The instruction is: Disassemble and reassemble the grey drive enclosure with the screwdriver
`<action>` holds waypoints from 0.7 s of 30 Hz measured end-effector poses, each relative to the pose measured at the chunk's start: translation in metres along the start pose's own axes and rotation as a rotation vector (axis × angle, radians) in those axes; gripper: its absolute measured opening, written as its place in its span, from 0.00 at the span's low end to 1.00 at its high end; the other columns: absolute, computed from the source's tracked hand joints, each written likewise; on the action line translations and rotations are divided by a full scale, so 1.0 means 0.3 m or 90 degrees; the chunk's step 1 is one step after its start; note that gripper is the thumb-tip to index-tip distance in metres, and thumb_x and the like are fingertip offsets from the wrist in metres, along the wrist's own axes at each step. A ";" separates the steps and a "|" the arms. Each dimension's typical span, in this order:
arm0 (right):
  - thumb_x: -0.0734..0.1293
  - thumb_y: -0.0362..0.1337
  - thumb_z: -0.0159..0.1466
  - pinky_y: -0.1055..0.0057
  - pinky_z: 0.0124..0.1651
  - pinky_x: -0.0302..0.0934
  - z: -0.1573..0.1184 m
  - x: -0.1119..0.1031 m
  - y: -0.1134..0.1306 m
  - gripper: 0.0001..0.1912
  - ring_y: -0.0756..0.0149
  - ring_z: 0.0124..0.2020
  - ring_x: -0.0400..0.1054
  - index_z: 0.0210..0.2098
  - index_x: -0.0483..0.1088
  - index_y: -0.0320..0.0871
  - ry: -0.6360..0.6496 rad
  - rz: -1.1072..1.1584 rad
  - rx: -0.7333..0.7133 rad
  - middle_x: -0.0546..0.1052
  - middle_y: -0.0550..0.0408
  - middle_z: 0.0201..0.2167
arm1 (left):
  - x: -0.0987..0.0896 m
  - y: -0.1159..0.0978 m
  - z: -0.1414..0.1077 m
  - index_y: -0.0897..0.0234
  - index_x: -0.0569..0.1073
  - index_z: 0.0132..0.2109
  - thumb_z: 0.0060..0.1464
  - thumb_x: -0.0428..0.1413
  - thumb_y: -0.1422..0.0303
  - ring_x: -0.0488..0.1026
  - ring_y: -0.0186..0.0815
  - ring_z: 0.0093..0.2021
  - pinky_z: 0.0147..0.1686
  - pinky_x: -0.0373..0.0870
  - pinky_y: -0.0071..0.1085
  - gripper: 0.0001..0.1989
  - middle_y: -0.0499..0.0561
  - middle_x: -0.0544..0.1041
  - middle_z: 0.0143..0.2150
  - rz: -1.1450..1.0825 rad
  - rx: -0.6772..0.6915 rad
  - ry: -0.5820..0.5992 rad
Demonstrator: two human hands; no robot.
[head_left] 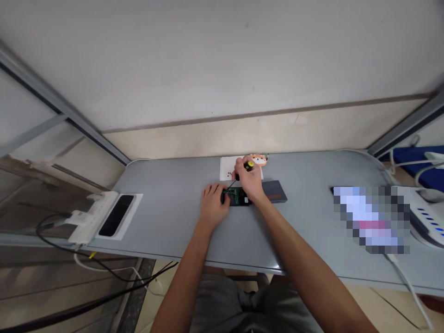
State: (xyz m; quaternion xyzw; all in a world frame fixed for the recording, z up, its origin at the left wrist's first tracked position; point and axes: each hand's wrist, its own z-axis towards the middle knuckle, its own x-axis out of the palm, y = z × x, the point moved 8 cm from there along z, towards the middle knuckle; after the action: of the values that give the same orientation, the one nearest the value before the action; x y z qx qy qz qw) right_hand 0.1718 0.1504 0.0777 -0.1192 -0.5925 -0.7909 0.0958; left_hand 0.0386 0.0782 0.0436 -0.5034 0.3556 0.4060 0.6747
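Note:
An opened black device with a green circuit board point(237, 196) lies on the grey table. My left hand point(212, 204) grips its left end, thumb on the near side and fingers at the far side. In my right hand point(250, 181) is a screwdriver point(248, 165) with a black and yellow handle. Its thin shaft slants down to the left, and the tip is at the board's upper left, near my left fingers; whether it sits in a screw is too small to tell. A flat dark grey panel point(274, 191) lies right of the device, partly behind my right wrist.
Behind my hands lies a white sheet point(226, 165) with several tiny dark pieces, beside a cartoon animal-face item point(259, 160). A phone point(117, 215) and a white power strip point(95, 217) are at left. A blurred-out screen point(369, 219) with a cable point(405, 277) is at right.

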 end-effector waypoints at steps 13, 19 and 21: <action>0.77 0.63 0.56 0.70 0.29 0.64 0.021 -0.029 -0.036 0.32 0.72 0.20 0.64 0.29 0.56 0.49 -0.005 0.117 0.070 0.67 0.65 0.25 | -0.001 -0.002 0.001 0.57 0.76 0.50 0.63 0.55 0.72 0.72 0.49 0.54 0.54 0.69 0.45 0.11 0.54 0.79 0.50 0.005 0.005 -0.003; 0.65 0.70 0.63 0.71 0.26 0.61 0.028 -0.019 -0.032 0.29 0.71 0.21 0.63 0.37 0.65 0.50 -0.007 0.089 0.021 0.62 0.65 0.23 | 0.003 0.001 0.002 0.57 0.76 0.50 0.63 0.55 0.72 0.73 0.49 0.54 0.55 0.69 0.45 0.11 0.54 0.80 0.50 0.005 0.000 0.002; 0.63 0.69 0.65 0.71 0.27 0.61 0.023 -0.009 -0.022 0.29 0.70 0.23 0.65 0.43 0.71 0.50 0.007 0.099 0.013 0.64 0.64 0.25 | 0.003 0.001 0.002 0.57 0.75 0.50 0.63 0.55 0.72 0.72 0.49 0.54 0.55 0.69 0.45 0.10 0.54 0.80 0.51 0.002 -0.001 0.002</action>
State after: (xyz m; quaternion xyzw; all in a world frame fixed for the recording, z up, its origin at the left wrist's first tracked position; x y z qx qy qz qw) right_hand 0.1731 0.1590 0.0726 -0.1593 -0.5890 -0.7757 0.1611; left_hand 0.0387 0.0788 0.0428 -0.5042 0.3570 0.4066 0.6730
